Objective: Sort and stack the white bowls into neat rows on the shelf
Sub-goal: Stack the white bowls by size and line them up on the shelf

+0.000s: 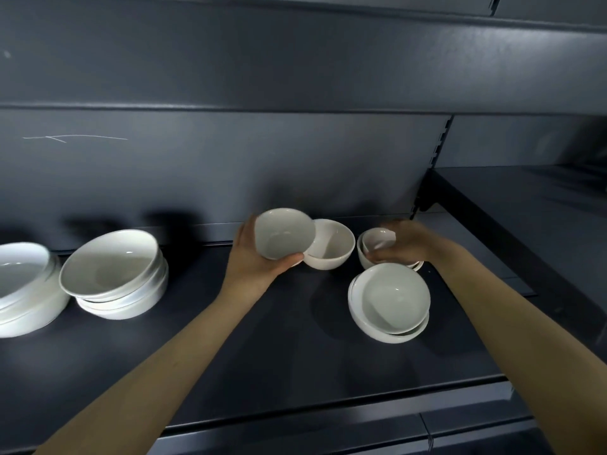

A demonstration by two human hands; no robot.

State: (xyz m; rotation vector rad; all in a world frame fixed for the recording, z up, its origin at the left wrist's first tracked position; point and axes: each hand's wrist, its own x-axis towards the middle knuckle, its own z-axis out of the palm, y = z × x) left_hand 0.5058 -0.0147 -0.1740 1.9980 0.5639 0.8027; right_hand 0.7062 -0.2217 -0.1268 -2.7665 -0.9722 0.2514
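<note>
My left hand (254,264) grips a small white bowl (282,233), tilted and lifted just above the dark shelf (289,349). Right behind it a second small bowl (330,246) sits on the shelf, touching the held one. My right hand (405,243) is closed on a smaller white bowl (377,239), tilted inside a short stack of small bowls (364,261) at the back right. In front of that stack lies a pair of nested medium bowls (389,302).
Two stacks of large white bowls stand at the left: one (115,274) near the middle left, another (23,287) cut off by the left edge. A shelf bracket and upright (427,198) rise at the back right. The shelf's front lip (328,418) runs below my arms.
</note>
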